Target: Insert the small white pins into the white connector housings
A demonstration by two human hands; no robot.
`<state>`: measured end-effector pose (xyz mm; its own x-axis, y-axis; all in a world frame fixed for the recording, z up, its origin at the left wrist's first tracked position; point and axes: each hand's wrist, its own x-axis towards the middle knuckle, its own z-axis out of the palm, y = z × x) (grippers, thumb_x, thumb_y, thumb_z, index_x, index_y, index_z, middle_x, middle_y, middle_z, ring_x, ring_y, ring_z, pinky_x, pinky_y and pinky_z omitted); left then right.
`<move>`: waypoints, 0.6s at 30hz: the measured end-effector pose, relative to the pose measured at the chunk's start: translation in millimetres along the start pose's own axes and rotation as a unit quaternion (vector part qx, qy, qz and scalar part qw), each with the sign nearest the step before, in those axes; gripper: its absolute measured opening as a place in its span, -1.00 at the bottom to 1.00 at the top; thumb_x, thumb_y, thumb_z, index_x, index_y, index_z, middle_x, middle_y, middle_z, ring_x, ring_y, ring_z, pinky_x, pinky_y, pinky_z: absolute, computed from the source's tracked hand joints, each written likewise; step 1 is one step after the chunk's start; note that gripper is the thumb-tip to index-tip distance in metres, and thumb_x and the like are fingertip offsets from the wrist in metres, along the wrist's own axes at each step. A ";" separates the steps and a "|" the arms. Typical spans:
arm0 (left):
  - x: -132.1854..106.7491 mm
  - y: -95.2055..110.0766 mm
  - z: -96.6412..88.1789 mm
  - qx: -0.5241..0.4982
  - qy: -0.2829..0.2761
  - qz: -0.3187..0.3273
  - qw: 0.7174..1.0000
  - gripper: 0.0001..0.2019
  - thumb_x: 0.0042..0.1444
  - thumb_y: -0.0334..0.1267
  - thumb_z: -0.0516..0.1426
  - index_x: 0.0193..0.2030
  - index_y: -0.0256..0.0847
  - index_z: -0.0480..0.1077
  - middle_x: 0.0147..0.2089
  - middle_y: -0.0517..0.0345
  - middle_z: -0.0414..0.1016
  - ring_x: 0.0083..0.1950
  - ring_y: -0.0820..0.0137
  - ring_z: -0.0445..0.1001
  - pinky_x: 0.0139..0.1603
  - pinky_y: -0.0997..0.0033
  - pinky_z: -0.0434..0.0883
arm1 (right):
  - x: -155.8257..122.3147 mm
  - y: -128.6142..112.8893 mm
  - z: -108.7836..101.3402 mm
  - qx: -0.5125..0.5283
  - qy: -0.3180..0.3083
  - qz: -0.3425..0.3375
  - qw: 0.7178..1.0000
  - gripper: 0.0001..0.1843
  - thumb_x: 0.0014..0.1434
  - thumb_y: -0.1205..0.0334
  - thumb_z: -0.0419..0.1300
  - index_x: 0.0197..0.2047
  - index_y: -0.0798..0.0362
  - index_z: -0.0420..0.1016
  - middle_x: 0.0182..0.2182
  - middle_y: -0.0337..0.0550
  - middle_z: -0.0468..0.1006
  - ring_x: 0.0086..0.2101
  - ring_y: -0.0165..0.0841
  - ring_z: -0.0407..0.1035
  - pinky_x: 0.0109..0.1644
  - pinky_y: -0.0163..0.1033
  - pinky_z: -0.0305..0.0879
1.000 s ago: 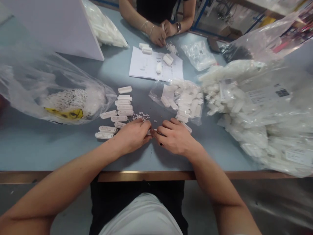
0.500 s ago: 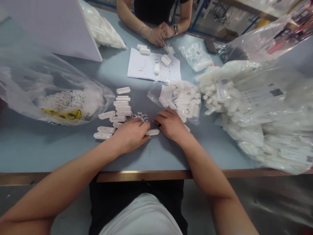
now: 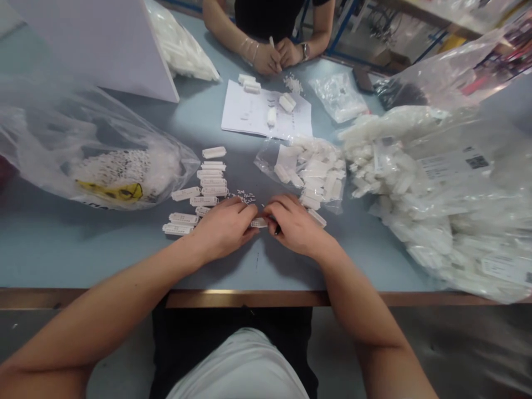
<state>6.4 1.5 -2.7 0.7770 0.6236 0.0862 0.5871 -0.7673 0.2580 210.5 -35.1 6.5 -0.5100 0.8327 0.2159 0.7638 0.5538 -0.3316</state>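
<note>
My left hand (image 3: 224, 230) and my right hand (image 3: 295, 224) meet over a small white plastic connector housing (image 3: 258, 223) on the table. My left fingertips hold its left end. My right fingers close around a small dark-tipped tool (image 3: 277, 229), mostly hidden, right beside the housing. Just beyond my left hand lie several similar housings (image 3: 203, 191) in loose rows, and a scatter of tiny white pins (image 3: 245, 195). A co-worker's hands (image 3: 270, 58) sit at the far side, near a sheet of paper (image 3: 266, 113) with a few white parts on it.
A clear bag of white parts (image 3: 307, 172) lies just past my right hand. Larger clear bags (image 3: 436, 194) are heaped at the right, and another with a yellow label (image 3: 108, 172) lies at the left. A white upright panel (image 3: 91, 44) stands at the far left. The table's near edge (image 3: 249, 296) runs below my forearms.
My right hand has moved back left and closed in on the housing, after being apart from it half a second ago. The housing has lifted slightly between my hands.
</note>
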 end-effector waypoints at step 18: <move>1.1 2.4 1.6 -0.022 0.006 -0.014 1.000 -0.76 0.15 -0.14 0.18 -0.15 -0.26 0.35 -0.30 0.01 0.50 -0.11 0.15 0.46 -0.09 0.23 0.39 | -3.4 -12.3 0.4 -0.165 -0.035 -0.056 0.984 -0.75 0.30 0.42 -0.04 -0.29 0.12 0.45 -0.33 -0.06 0.41 -0.27 -0.23 0.19 -0.14 -0.13 0.08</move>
<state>9.1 0.1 -3.5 0.7576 0.6465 0.0904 0.5973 -0.7424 0.3034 202.6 -44.8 9.4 -0.6159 0.7699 0.1670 0.7819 0.6233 0.0100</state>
